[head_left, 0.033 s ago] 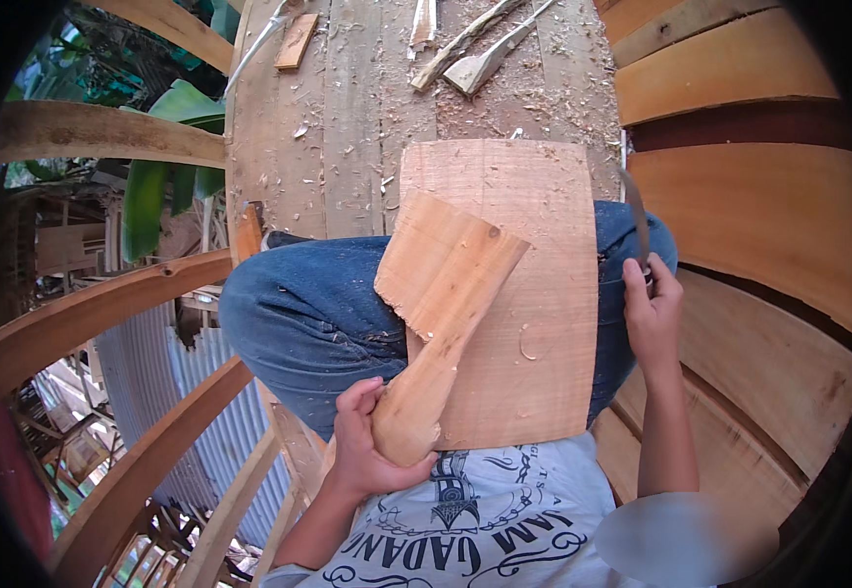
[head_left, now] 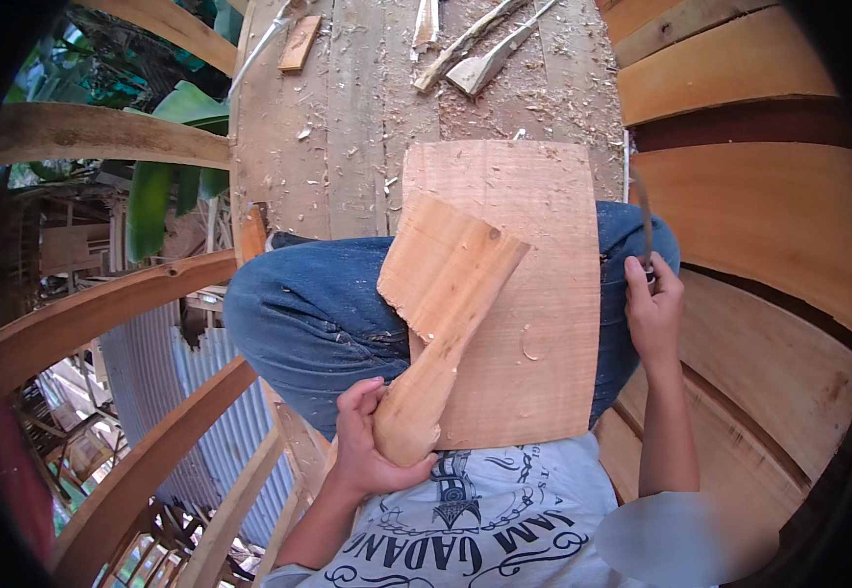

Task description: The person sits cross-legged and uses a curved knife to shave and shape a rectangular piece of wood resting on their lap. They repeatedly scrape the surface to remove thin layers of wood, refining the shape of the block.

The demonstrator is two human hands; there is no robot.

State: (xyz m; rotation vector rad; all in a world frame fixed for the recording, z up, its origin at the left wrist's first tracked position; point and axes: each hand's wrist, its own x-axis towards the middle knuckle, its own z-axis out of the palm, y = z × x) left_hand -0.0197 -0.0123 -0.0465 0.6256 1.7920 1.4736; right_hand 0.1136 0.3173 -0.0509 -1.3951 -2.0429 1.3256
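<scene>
Across my lap lies a flat wooden board. Over its left part rests a roughly carved wooden paddle-shaped piece, its broad blade pointing away from me and its thick rounded handle end toward my belly. My left hand is wrapped round that handle end, the thumb beneath and the fingers at its left side. Beside my right knee, off the board, my right hand grips a knife by its dark handle; the slim, curved blade points up and away. The blade is apart from the wood.
Wood shavings litter the plank floor ahead. Farther off lie a small wood block and rough carved sticks. Slatted wooden rails stand at my left, with corrugated metal sheets below; a plank wall rises close on my right.
The knife blade has turned slightly, showing more edge-on and a little more upright. The view has shifted very slightly; my left hand keeps its hold on the wooden piece.
</scene>
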